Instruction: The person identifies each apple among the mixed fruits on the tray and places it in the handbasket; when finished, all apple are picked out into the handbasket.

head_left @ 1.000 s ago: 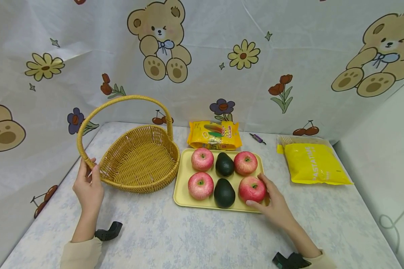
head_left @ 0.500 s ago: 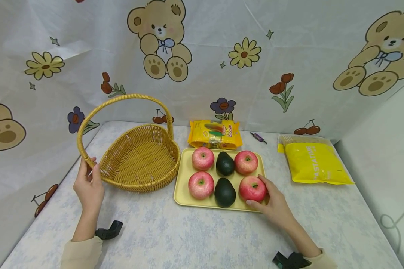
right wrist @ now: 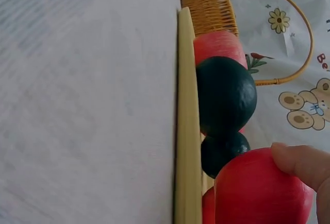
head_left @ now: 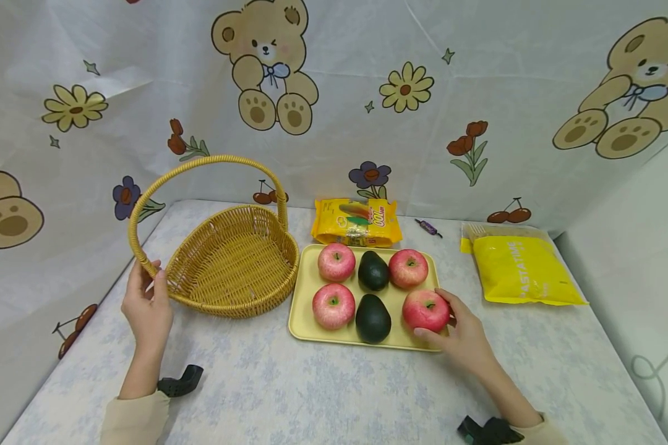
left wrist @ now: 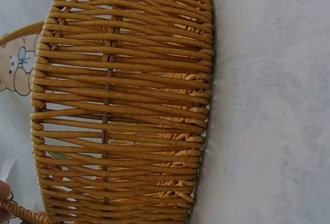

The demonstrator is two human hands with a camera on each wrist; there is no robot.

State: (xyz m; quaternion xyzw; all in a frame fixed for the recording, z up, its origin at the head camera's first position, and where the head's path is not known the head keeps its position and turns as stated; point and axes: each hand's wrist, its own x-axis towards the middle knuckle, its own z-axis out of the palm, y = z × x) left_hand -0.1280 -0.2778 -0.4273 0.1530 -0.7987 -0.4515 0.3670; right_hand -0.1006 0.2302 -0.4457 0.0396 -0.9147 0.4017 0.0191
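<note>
My left hand (head_left: 149,312) grips the lower left end of the handle of a wicker basket (head_left: 239,262), which has nothing inside. In the left wrist view the woven side of the basket (left wrist: 118,105) fills most of the picture. At the tray's front right corner, my right hand (head_left: 467,337) holds a red apple (head_left: 425,310), thumb at the front and fingers round the far side. The right wrist view shows the thumb pressed on this apple (right wrist: 263,190). Three other apples and two dark avocados (head_left: 373,318) lie in two rows on the yellow tray (head_left: 303,335).
Behind the tray lies a yellow packet (head_left: 356,222) with a mango picture. A small purple-wrapped piece (head_left: 428,228) is to its right. Farther right rests a yellow pasta bag (head_left: 523,269). A bear-print cloth (head_left: 334,123) hangs along the back of the table.
My right hand has shifted slightly right with the front right apple, widening the gap to the nearby avocado. My left hand stays on the basket handle.
</note>
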